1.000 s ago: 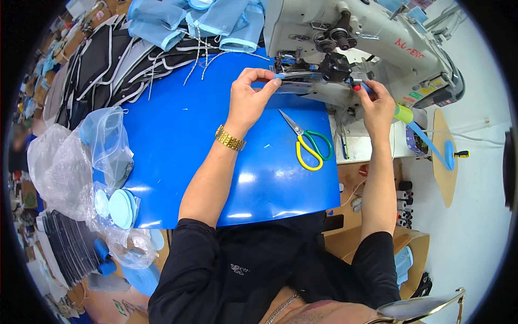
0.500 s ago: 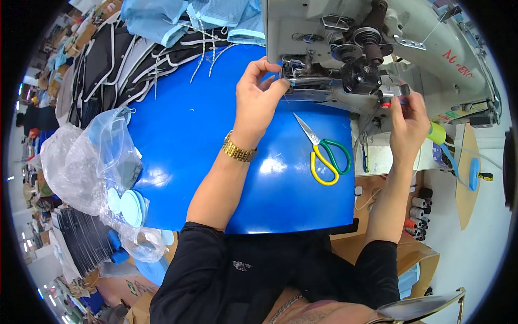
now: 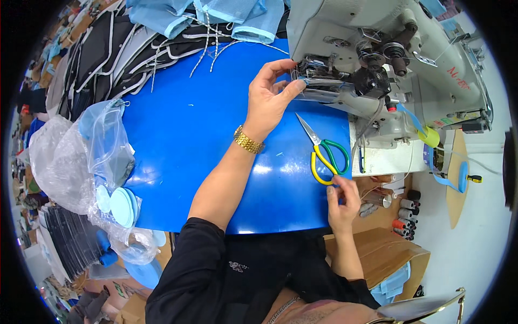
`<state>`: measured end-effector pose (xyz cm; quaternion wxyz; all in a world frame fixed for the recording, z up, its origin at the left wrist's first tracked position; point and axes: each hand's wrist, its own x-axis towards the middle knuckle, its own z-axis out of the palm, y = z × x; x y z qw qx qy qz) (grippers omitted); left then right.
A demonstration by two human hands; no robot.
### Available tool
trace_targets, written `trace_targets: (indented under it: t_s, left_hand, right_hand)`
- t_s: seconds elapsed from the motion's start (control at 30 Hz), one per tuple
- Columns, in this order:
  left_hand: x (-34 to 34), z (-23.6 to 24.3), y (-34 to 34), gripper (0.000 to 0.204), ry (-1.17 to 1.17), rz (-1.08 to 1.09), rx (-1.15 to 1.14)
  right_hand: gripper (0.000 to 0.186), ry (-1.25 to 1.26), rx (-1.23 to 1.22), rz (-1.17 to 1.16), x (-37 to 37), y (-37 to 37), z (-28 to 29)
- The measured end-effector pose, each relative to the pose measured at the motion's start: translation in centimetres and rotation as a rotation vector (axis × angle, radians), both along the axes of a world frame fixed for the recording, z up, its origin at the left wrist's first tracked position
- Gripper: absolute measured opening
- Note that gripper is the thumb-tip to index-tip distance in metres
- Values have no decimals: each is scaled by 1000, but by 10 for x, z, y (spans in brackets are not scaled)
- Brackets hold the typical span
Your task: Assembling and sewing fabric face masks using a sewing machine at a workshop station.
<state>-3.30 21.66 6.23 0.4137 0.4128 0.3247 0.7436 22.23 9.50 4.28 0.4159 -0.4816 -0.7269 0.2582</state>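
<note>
L hand (image 3: 268,105) is up at the sewing mach. (image 3: 340,32), thumb & index nearly meeting at the left end of its foot area, wrist bent, gold watch (image 3: 248,139) on. Can't tell if anything's pinched btwn those tips.

Scissors (image 3: 317,141) lie flat on the blue surface (image 3: 178,140), nr its right edge, just below the mach. Long axis runs diag.: tips point up-left, away from the person & toward the L hand; handles lower right, toward the body. Blades look shut. Yellow loop (image 3: 313,164) is the nearer one, green loop (image 3: 345,154) to its right.

R hand (image 3: 344,205) is at the bottom of the yellow loop, fingers half curled, thumb below; can't tell if it's gripping or only touching.

Blue strip (image 3: 411,116) runs from the mach. right to a yellow-green roll (image 3: 429,136). Far left of surface: plastic bag (image 3: 59,162), lt-blue discs (image 3: 123,208). Dark pcs w/ white edging (image 3: 102,59) heaped top left.
</note>
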Motion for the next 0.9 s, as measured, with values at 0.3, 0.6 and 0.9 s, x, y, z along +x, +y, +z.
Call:
trace_targets:
  t_s: [0.3,0.6,0.9]
  left_hand:
    - [9,13,-8,42,-16,-1,-76]
    - [9,21,-5,40,-99,60,-163]
    - [-2,7,-17,44,409,246,-289]
  right_hand:
    - [25,49,-100,-22,2,-5,-15]
    - [26,-7,-78,10,-3,-2,-11]
    - [28,-14,24,-20,-1,-2,-31]
